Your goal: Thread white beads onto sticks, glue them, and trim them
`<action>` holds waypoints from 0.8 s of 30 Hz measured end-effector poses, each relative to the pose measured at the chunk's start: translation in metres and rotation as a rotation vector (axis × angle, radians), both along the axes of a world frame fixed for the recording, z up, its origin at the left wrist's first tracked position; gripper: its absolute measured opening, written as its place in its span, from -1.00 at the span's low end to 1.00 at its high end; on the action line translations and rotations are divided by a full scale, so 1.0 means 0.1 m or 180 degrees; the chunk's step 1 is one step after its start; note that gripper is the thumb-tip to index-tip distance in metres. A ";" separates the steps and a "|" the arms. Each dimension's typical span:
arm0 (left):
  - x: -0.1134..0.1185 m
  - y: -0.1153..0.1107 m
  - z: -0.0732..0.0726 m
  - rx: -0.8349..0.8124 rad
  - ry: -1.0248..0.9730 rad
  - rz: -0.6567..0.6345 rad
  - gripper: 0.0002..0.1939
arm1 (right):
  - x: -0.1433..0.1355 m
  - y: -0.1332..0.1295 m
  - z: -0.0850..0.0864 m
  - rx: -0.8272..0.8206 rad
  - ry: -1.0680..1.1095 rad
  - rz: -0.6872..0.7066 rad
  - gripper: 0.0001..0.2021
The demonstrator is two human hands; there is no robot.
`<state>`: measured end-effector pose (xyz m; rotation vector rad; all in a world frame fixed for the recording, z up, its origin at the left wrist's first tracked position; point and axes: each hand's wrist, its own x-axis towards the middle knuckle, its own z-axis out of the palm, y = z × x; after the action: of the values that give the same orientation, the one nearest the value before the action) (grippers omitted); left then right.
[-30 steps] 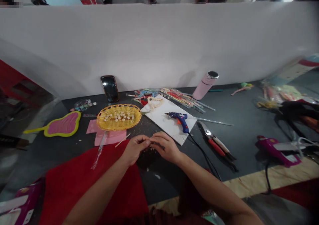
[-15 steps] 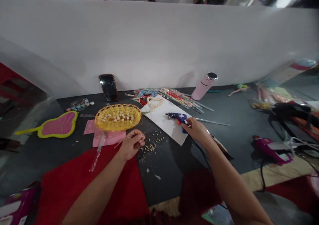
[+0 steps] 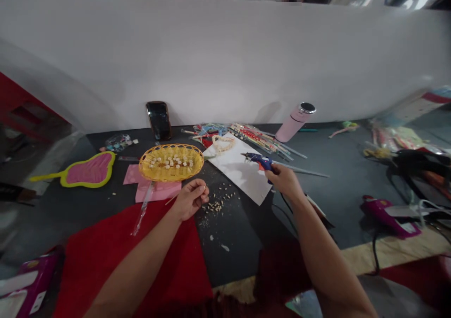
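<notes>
My right hand [image 3: 284, 179] is wrapped round the grip of a blue glue gun [image 3: 260, 160], its nozzle pointing left above a white sheet [image 3: 246, 182]. My left hand [image 3: 192, 198] is closed in a pinch just below a yellow woven basket [image 3: 171, 163]; what the fingertips hold is too small to make out. A thin stick [image 3: 171, 199] shows beside that hand. Small pale cubes lie in the basket. Right of my left hand, many tiny beads [image 3: 214, 206] are scattered on the dark table. A pale beaded loop [image 3: 223, 143] rests on the sheet's far end.
A phone [image 3: 159, 120] leans on the white partition, and a pink flask [image 3: 295, 122] stands tilted in view. Glue sticks and packets [image 3: 259, 137] lie at the back. Red cloth [image 3: 141, 252] covers the front left; a purple glue gun-like tool [image 3: 391, 217] lies right.
My right hand has lifted the blue glue gun slightly off the sheet and shifted a little to the right. My left hand keeps its pinch. The whole view has shifted slightly.
</notes>
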<state>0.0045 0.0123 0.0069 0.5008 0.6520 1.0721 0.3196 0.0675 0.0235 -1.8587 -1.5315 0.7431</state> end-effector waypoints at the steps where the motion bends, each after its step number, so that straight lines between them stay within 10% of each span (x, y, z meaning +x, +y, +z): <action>1: 0.00 0.00 -0.01 -0.0016 0.0010 0.0017 -0.85 | -0.02 -0.03 0.03 -0.0008 0.0499 -0.0071 -0.79; 10: -0.03 0.01 0.00 -0.0069 0.0083 0.0153 -0.83 | -0.40 -0.30 0.19 -0.0680 0.4215 0.0145 -0.78; 24: -0.03 0.03 -0.07 0.0039 0.0174 0.0252 -0.88 | -0.76 -0.64 0.14 -0.0127 0.2707 0.1710 -0.73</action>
<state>0.0018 0.0152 -0.0006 0.5200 0.7188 1.1406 0.2438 0.0032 0.0380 -0.8974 -1.3990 1.5602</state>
